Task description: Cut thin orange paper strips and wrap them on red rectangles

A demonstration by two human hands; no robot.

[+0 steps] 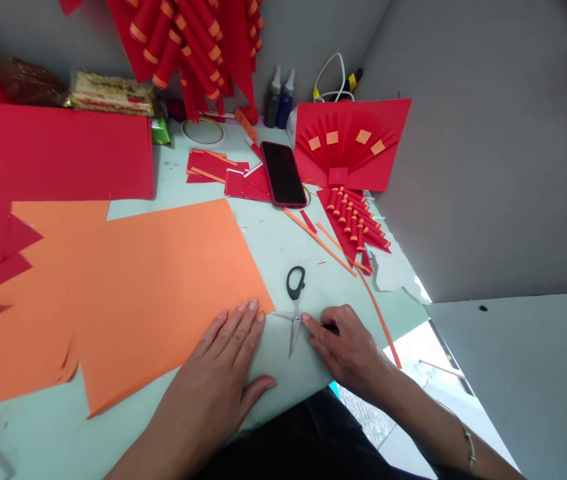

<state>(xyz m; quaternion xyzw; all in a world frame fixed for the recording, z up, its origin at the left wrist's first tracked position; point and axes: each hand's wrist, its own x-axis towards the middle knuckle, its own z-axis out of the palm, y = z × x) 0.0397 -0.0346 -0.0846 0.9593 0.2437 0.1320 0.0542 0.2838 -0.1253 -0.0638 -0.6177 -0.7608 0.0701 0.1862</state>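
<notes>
My left hand [223, 367] lies flat, its fingers stretched over the lower right corner of a large orange sheet of paper [163, 273]. Just to the right rests a pair of scissors [296, 317] with dark handles and spread blades. One blade points left toward the corner of the paper, the other down toward me. The fingers of my right hand [348, 347] are closed over one handle of the scissors, with the index finger near the pivot. The other handle loop stands free above.
A phone [283, 175] lies behind on red paper pieces. Beyond the scissors are orange strips [320, 243], a red paper firecracker string [356, 220] and a red card with a folded fan [353, 143]. Red sheets [53, 153] cover the left. Glue bottles [286, 100] stand by the wall.
</notes>
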